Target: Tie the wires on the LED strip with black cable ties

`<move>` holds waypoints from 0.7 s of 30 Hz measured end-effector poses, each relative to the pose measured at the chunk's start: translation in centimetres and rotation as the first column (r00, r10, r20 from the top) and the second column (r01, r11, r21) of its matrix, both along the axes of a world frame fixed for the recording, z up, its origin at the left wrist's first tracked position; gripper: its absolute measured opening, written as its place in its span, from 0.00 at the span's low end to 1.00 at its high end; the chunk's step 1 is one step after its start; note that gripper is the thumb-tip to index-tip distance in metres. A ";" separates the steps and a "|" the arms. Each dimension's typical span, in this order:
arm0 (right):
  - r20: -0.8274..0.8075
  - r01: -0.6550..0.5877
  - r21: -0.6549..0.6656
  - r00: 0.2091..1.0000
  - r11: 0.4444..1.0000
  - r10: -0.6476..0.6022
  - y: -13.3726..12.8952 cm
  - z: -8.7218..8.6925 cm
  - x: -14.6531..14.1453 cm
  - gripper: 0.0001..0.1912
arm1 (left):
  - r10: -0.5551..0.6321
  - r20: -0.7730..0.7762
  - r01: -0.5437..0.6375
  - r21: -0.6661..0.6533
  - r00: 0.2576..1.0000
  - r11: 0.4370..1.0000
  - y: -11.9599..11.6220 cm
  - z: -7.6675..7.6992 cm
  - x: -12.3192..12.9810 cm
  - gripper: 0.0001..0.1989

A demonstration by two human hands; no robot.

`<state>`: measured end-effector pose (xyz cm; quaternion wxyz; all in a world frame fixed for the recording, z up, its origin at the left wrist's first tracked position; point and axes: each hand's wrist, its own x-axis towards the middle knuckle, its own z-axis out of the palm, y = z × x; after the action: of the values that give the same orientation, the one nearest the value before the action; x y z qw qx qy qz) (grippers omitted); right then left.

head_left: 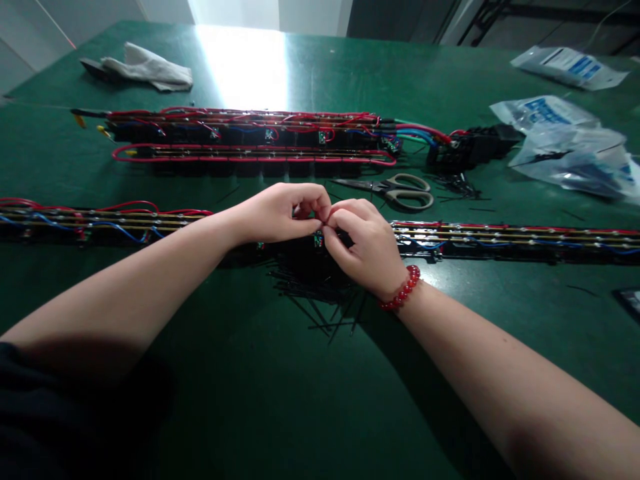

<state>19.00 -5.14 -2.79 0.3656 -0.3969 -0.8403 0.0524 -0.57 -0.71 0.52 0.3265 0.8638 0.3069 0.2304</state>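
Observation:
A long black strip with brass rods and red and blue wires (480,235) runs across the green table from left to right. Over its middle my left hand (287,213) and my right hand (363,243) meet, fingertips touching. Both are closed in a pinch, and whatever they hold is too small to make out. A red bead bracelet (404,290) circles my right wrist. Just below the hands lies a loose pile of thin black ties (325,310). Small green boards show on the strip beneath my fingers.
Scissors (395,189) with grey handles lie behind the strip. Farther back is a wired assembly (250,125) with a black connector (470,147). Plastic bags (575,150) sit at the right, a white cloth (150,67) at the back left, and a dark flat object (630,300) at the right edge.

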 end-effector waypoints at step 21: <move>-0.003 -0.006 -0.004 1.000 1.000 0.006 0.0 0.1 -0.1 0.07 | -0.003 0.008 0.003 0.000 1.000 1.000 0.0 0.0 0.0 0.06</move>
<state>18.95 -5.17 -2.68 0.3658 -0.3951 -0.8408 0.0555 -0.57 -0.68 0.55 0.3280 0.8632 0.3044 0.2336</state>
